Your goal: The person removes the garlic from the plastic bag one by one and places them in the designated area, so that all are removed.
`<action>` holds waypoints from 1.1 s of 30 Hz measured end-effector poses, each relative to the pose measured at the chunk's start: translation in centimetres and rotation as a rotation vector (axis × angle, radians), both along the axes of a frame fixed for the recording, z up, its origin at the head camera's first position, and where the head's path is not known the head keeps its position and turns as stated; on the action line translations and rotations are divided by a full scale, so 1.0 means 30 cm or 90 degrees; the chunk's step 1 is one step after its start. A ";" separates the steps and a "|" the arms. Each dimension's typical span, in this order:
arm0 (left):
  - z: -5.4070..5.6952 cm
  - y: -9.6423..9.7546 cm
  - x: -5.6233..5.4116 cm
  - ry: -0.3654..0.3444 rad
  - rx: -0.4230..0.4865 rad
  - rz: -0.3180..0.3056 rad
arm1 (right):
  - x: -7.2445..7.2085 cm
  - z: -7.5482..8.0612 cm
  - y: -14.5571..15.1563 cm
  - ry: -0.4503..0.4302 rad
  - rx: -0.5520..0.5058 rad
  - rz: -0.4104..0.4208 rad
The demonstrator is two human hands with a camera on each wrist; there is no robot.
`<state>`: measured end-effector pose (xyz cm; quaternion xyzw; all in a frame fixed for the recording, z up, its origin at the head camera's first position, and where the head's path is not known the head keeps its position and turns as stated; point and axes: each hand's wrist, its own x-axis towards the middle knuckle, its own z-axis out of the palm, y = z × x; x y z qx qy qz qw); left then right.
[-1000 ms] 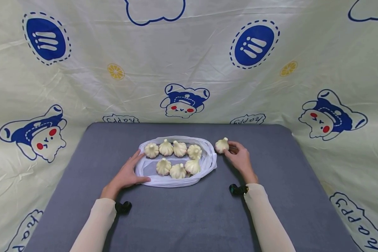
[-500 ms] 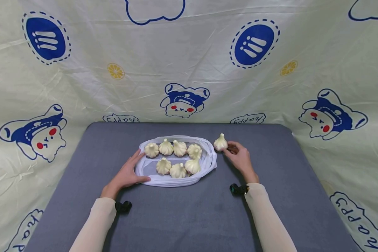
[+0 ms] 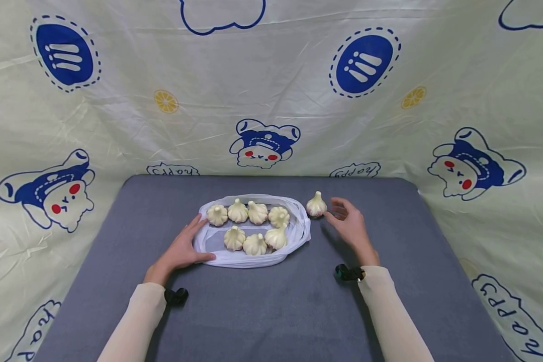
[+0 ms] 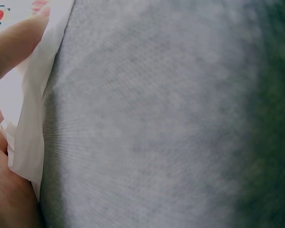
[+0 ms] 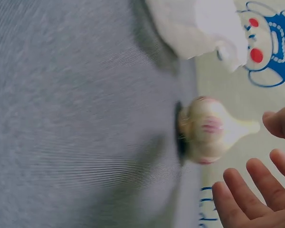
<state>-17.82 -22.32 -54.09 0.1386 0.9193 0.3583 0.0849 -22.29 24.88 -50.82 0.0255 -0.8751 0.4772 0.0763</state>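
A white plastic bag (image 3: 235,262), its mouth spread wide and its rim rolled, lies on the grey table with several garlic bulbs (image 3: 255,245) inside. My left hand (image 3: 182,250) rests against the bag's left end, fingers along the rim and thumb at the front edge. In the left wrist view the thumb (image 4: 16,45) lies extended over the white plastic. One garlic bulb (image 3: 316,205) stands upright on the table just right of the bag. Beside it, my right hand (image 3: 349,224) is held with fingers apart and nothing in its grasp; the right wrist view shows a gap to the bulb (image 5: 206,130).
A grey cloth covers the table (image 3: 262,311). Behind and around it hangs a pale printed curtain (image 3: 271,75) with blue cartoon figures. Dark wrist cameras sit at both sleeves.
The right hand sets the single garlic bulb upright, lets go of it and draws back slightly to the right, fingers spreading. The left hand and the bag stay in place.
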 end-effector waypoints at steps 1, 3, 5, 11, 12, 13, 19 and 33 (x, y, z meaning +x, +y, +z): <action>0.001 0.000 0.001 -0.001 0.001 0.000 | 0.006 0.012 -0.003 0.001 0.008 0.009; 0.002 0.000 0.002 -0.001 0.003 -0.001 | 0.015 0.035 -0.012 -0.004 0.021 0.026; 0.004 0.000 0.001 0.000 0.002 -0.001 | 0.022 0.059 -0.024 -0.016 0.029 0.040; 0.004 0.003 -0.002 -0.004 -0.003 0.001 | 0.036 0.111 -0.075 -0.031 0.007 0.094; 0.004 0.003 -0.002 -0.006 -0.004 0.002 | 0.039 0.117 -0.085 -0.030 0.004 0.106; 0.004 0.003 -0.002 -0.007 -0.004 0.002 | 0.041 0.122 -0.096 -0.029 0.007 0.115; 0.003 0.002 0.000 -0.006 -0.006 0.000 | 0.060 0.152 -0.162 -0.042 0.053 0.162; 0.005 0.001 0.002 -0.008 -0.004 0.005 | 0.069 0.183 -0.293 0.004 0.161 0.265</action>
